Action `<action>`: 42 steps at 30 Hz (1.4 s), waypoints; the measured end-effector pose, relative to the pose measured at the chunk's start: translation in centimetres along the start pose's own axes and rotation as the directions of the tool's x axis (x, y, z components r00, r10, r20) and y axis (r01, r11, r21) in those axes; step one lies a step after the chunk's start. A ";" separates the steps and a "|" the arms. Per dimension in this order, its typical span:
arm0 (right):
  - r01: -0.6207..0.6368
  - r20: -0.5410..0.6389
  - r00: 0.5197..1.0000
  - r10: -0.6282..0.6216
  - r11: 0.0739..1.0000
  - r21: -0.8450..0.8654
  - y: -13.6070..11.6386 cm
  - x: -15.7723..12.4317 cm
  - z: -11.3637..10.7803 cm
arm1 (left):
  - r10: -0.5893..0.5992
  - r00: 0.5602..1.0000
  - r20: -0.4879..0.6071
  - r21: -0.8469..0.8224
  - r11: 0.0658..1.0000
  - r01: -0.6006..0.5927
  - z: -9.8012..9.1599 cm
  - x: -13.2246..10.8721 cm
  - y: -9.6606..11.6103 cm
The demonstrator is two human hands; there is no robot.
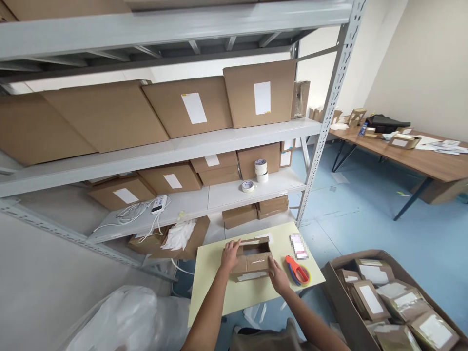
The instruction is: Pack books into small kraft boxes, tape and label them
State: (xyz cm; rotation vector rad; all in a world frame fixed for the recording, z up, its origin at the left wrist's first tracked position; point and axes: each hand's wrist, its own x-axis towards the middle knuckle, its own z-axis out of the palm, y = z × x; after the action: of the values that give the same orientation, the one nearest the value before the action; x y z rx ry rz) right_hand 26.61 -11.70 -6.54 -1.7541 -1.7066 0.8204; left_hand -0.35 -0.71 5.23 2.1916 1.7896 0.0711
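A small open brown cardboard box (252,260) sits on a pale yellow table (219,287) in front of me. My left hand (229,254) grips the box's left end, fingers curled over its top edge. My right hand (278,277) holds the box's right front corner, fingers closed against it. A red tape dispenser (298,270) lies just right of my right hand. A phone (299,246) lies flat near the table's far right edge.
A grey metal shelf rack (321,131) full of brown cartons and tape rolls (260,169) stands behind the table. A large open carton (343,312) of packed small boxes sits on the floor at right. A wooden desk (420,161) is far right. White plastic bags (124,321) lie lower left.
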 end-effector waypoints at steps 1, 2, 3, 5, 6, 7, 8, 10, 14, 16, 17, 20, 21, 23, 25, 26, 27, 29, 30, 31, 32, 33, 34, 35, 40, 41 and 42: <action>0.001 0.002 1.000 -0.001 1.000 0.008 0.4 0.0 0.0 | -0.013 1.000 -0.011 -0.011 1.000 0.013 1.1 -0.7 -0.5; 0.001 0.005 1.000 -0.001 1.000 0.013 0.7 -0.1 0.0 | -0.051 0.998 -0.023 -0.030 0.998 0.051 2.3 -1.5 -1.0; 0.003 0.012 1.000 -0.003 1.000 0.018 1.0 -0.1 0.0 | -0.106 0.994 -0.026 -0.059 0.993 0.104 3.6 -2.4 -1.5; 0.013 0.028 1.000 -0.014 0.999 0.033 1.4 -0.3 0.2 | -0.173 0.984 -0.038 -0.140 0.976 0.166 5.8 -4.1 -2.4; 0.019 0.037 0.999 -0.021 0.999 0.039 1.4 -0.4 0.4 | -0.180 0.982 -0.060 -0.176 0.970 0.167 6.8 -4.9 -2.8; 0.026 0.048 0.998 -0.028 0.999 0.043 1.2 -0.6 0.6 | -0.188 0.979 -0.074 -0.217 0.962 0.169 7.5 -5.6 -3.1; 0.035 0.061 0.997 -0.037 0.998 0.045 1.0 -0.7 0.8 | -0.195 0.977 -0.084 -0.262 0.951 0.167 8.0 -6.1 -3.4; 0.055 0.088 0.994 -0.059 0.997 0.045 0.4 -0.7 1.0 | -0.215 0.973 -0.084 -0.351 0.920 0.173 8.7 -6.7 -3.6; 0.081 0.075 0.994 -0.082 0.997 0.015 -0.1 0.5 -0.3 | -0.241 0.966 -0.098 -0.456 0.873 0.172 9.4 -6.5 -4.0; 0.035 0.021 0.999 -0.033 0.998 -0.061 0.8 1.6 -2.0 | -0.233 0.966 -0.112 -0.479 0.864 0.153 9.7 -6.1 -4.4; -0.004 -0.005 1.000 0.003 0.994 -0.112 1.5 2.2 -2.9 | -0.226 0.967 -0.118 -0.488 0.861 0.142 9.8 -6.0 -4.6; -0.120 -0.041 0.993 0.114 0.966 -0.229 4.5 3.2 -5.0 | -0.211 0.967 -0.141 -0.499 0.859 0.115 10.0 -5.6 -5.1; -0.157 -0.035 0.988 0.153 0.956 -0.248 5.5 3.3 -5.3 | -0.208 0.967 -0.146 -0.499 0.860 0.110 10.0 -5.5 -5.3; -0.216 0.006 0.974 0.226 0.938 -0.270 7.3 3.0 -5.1 | -0.204 0.968 -0.149 -0.496 0.862 0.106 9.8 -5.3 -5.4; -0.242 0.043 0.964 0.264 0.929 -0.279 8.5 2.5 -4.3 | -0.201 0.968 -0.148 -0.493 0.864 0.104 9.5 -5.1 -5.4; -0.245 0.043 0.963 0.268 0.927 -0.284 8.8 2.3 -3.9 | -0.200 0.969 -0.144 -0.491 0.865 0.106 9.5 -5.1 -5.4; -0.254 0.023 0.962 0.272 0.922 -0.292 9.1 2.1 -3.5 | -0.200 0.970 -0.136 -0.489 0.865 0.110 9.4 -5.0 -5.4; -0.303 -0.059 0.952 0.301 0.896 -0.325 9.4 1.9 -3.1 | -0.200 0.974 -0.111 -0.485 0.866 0.122 9.2 -5.1 -5.3; -0.334 -0.100 0.942 0.319 0.878 -0.342 9.5 1.8 -3.1 | -0.199 0.975 -0.099 -0.481 0.867 0.128 9.1 -5.1 -5.2; -0.359 -0.130 0.933 0.335 0.863 -0.355 9.6 1.8 -3.1 | -0.199 0.976 -0.091 -0.477 0.869 0.133 9.1 -5.2 -5.1; -0.376 -0.148 0.926 0.346 0.853 -0.362 9.7 1.7 -3.2 | -0.199 0.976 -0.087 -0.471 0.872 0.136 8.9 -5.2 -5.0; -0.384 -0.157 0.923 0.351 0.850 -0.360 9.8 1.6 -3.2 | -0.201 0.976 -0.085 -0.465 0.874 0.140 8.8 -5.3 -4.9; -0.390 -0.163 0.921 0.355 0.852 -0.350 9.9 1.5 -3.2 | -0.205 0.975 -0.081 -0.458 0.877 0.146 8.7 -5.3 -4.8; -0.405 -0.176 0.914 0.365 0.851 -0.335 9.9 1.4 -3.2 | -0.209 0.975 -0.076 -0.452 0.879 0.153 8.6 -5.3 -4.7; -0.507 -0.203 0.860 0.469 0.832 -0.224 9.8 0.4 -2.5 | -0.212 0.975 -0.068 -0.435 0.886 0.163 8.2 -5.5 -4.2; -0.504 -0.193 0.861 0.470 0.838 -0.210 9.8 0.2 -2.4 | -0.216 0.974 -0.070 -0.432 0.886 0.165 8.2 -5.5 -4.1; -0.504 -0.181 0.862 0.474 0.840 -0.201 9.8 0.1 -2.3 | -0.219 0.973 -0.068 -0.431 0.887 0.169 8.1 -5.6 -4.1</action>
State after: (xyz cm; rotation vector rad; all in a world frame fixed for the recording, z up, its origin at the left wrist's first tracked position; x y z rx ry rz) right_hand 34.82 -11.97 -12.30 -2.4175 -1.3281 0.7054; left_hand -3.54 -7.07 -2.70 1.7255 1.8365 0.5025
